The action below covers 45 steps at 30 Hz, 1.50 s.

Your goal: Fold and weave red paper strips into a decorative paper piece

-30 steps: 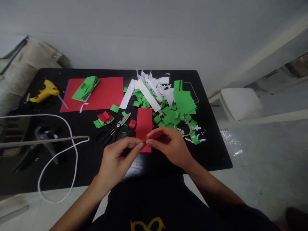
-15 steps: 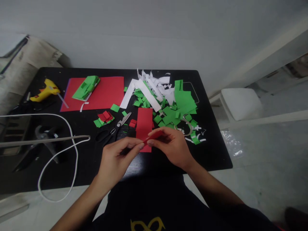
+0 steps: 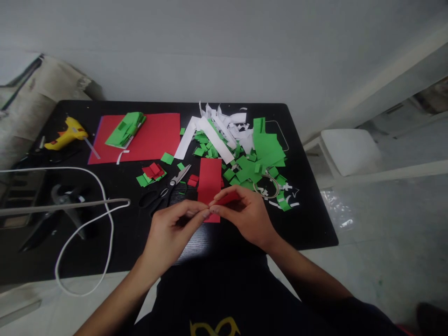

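My left hand (image 3: pixel 175 223) and my right hand (image 3: pixel 247 213) meet fingertip to fingertip, both pinching a small piece of red paper (image 3: pixel 228 198). Most of that piece lies inside the right hand, and its left end is hidden by the fingertips. Beneath them a red paper strip (image 3: pixel 210 175) lies lengthwise on the table, partly covered by the hands. Black-handled scissors (image 3: pixel 167 189) rest left of the strip, blades slightly apart. Small red pieces (image 3: pixel 193 180) lie between the scissors and the strip.
Green scraps (image 3: pixel 268 147), white strips (image 3: pixel 217 135) and a tape roll (image 3: pixel 266 186) crowd the right side. A red sheet (image 3: pixel 161 135) carries folded green paper (image 3: pixel 126 129). A yellow glue gun (image 3: pixel 66 135) and a white cable (image 3: pixel 112 233) lie left on the black table (image 3: pixel 297 228).
My right fingertips have shifted slightly left to meet the left ones, covering more of the red paper piece. The things on the table stay where they were.
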{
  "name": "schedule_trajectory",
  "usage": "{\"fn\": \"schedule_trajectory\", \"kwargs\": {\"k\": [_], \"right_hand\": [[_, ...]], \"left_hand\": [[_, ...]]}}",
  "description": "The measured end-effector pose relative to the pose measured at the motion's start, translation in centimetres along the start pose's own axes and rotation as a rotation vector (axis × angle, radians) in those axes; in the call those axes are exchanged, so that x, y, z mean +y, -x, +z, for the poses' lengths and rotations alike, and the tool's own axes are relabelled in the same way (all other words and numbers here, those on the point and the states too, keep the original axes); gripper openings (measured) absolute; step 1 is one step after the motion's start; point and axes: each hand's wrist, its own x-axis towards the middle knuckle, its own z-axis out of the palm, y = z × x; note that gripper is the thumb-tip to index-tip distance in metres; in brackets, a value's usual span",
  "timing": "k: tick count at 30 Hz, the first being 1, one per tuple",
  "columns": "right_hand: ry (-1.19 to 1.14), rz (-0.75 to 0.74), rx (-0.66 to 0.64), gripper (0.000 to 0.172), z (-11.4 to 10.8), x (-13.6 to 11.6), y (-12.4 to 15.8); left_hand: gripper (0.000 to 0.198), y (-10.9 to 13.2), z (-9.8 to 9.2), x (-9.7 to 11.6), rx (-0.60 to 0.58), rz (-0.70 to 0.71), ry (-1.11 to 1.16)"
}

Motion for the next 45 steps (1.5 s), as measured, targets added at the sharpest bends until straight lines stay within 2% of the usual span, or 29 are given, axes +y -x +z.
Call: {"fn": "schedule_trajectory", "kwargs": {"k": [4,11,25,31,45], "right_hand": [[-0.031,0.019,0.041,0.024,0.0,0.1,0.0],[-0.101,0.061,0.033,0.035,0.2,0.5,0.0],[-0.089,0.093,0.09,0.046,0.1,0.5,-0.2],[-0.122,0.14,0.083,0.047,0.4,0.9,-0.1],[-0.116,0.108,0.071,0.045,0.6,1.2,0.0]], "left_hand": [[0.009,0.0,0.0,-0.4,-0.009,-0.016,-0.03],[0.008,0.0,0.2,-0.7,-0.026,-0.024,0.014],[0.014,-0.2,0.1,-1.2,-0.021,-0.098,0.057],[0.01,-0.2,0.3,-1.2,-0.006,-0.097,0.101],[0.009,-0.2,0.4,-1.3,-0.008,-0.102,0.11]]}}
